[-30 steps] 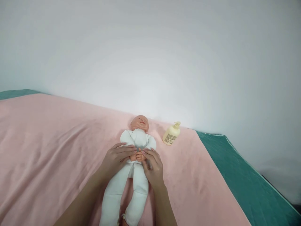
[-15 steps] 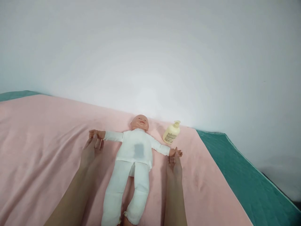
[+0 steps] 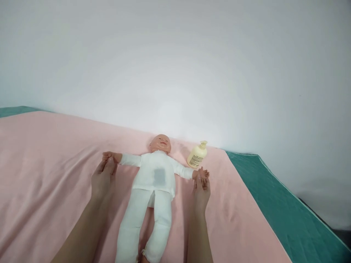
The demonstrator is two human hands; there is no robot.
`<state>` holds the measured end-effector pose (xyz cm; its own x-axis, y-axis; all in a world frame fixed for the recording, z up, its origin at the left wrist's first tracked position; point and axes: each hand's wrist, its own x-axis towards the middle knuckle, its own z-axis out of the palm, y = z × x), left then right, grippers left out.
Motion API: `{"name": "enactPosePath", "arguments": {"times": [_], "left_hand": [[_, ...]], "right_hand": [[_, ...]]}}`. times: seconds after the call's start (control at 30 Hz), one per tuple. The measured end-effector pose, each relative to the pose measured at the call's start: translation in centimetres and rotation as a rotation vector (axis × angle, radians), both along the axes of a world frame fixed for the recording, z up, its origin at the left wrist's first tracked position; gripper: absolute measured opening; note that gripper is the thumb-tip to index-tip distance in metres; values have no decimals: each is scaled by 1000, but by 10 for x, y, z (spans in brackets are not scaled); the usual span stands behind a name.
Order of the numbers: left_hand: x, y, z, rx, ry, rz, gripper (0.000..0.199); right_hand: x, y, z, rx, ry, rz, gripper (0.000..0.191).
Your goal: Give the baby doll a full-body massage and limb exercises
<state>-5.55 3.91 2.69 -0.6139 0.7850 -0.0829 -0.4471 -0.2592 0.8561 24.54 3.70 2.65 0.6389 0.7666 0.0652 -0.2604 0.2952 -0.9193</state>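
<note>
A baby doll [image 3: 153, 171] in a white cloth top and trousers lies on its back, head away from me, arms stretched out sideways. A grey patch marks its belly. My left hand [image 3: 103, 179] is closed on the doll's hand at the left, the thumb against its palm side. On the other side my right hand [image 3: 202, 190] grips the doll's other hand, whose small fingers show above mine. Just beyond that arm stands a pale yellow pump bottle [image 3: 196, 155] with printed text. The doll's feet are mostly cut off by the lower edge of view.
A pink blanket [image 3: 55, 160] with soft folds lies under the doll. Green cloth [image 3: 263, 193] shows past its right edge and at the far left. Behind the doll's head rises a plain pale wall [image 3: 175, 65].
The whole view has shifted slightly, carrying doll and bottle a little left. My right hand has turned and its fingers have changed position on the doll's hand. My left thumb has shifted slightly.
</note>
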Motion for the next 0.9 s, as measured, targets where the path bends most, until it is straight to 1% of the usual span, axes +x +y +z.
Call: {"name": "enactPosePath", "arguments": {"times": [0.03,0.07,0.13,0.2,0.23,0.3,0.37,0.4,0.5,0.6,0.7,0.8,0.9], "left_hand": [[6,-3,6,24,67,16,22],[14,-7,11,11,196,-8,27],[29,-14,17,24,447,-107,31],[41,-18,17,77,732,-183,28],[46,-19,16,140,881,-201,25],[53,-18,10,318,1157,-203,23],[55,-16,6,473,1345,-175,25],[55,-15,4,516,1402,-155,26],[54,-12,2,551,1489,-132,24],[53,-12,1,526,1514,-175,24],[53,-11,-1,483,1489,-231,25],[53,-11,-2,443,1392,-295,24],[52,-12,2,362,1160,-344,20]], "right_hand": [[-7,-3,4,31,-85,-5,58],[-15,-7,7,58,-172,4,56],[-30,-14,11,99,-335,60,48],[-43,-19,10,151,-524,146,39],[-47,-21,8,194,-630,189,36],[-54,-21,2,311,-833,267,33],[-57,-20,-2,419,-975,302,36],[-58,-19,-3,450,-1021,301,38],[-58,-17,-1,480,-1092,295,41],[-57,-17,3,475,-1119,307,39],[-57,-17,4,469,-1124,307,38],[-57,-17,1,468,-1102,320,38],[-56,-18,0,428,-1000,318,34]]}}
